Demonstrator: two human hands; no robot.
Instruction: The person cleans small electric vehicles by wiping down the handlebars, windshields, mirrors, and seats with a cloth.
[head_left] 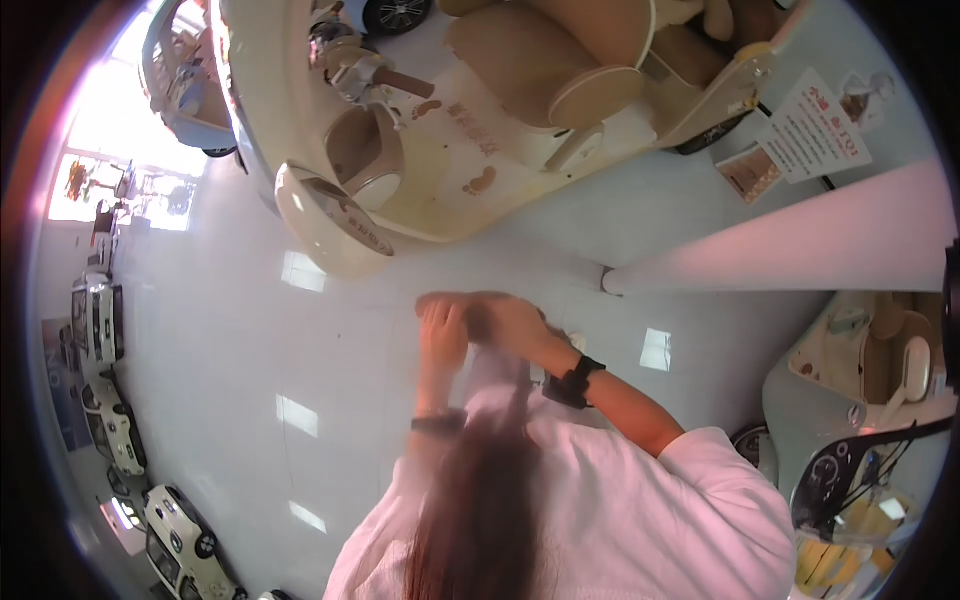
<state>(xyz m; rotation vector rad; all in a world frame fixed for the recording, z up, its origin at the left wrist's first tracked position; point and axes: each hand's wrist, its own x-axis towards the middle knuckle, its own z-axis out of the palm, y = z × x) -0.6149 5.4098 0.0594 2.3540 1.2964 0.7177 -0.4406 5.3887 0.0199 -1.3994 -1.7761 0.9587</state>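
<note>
My left hand [442, 335] and my right hand [512, 325] meet in front of my body, just above the middle of the view. The left fingers are curled over the end of a blurred brownish shape, which may be the right fingers. My right hand is closed, bent inward and touching the left. What lies between them is too dark and smeared to name. A dark band [438, 422] is around my left wrist and a black strap [574, 382] around my right. Long dark hair [480, 500] hangs over the white shirt [620, 500].
A cream open vehicle [430, 215] with brown seats [510, 75] stands ahead. At right are a pale column [800, 235], a printed sign [815, 125] and another vehicle [835, 350]. Several small cars [112, 425] line the left side. Glossy grey floor [220, 330] surrounds me.
</note>
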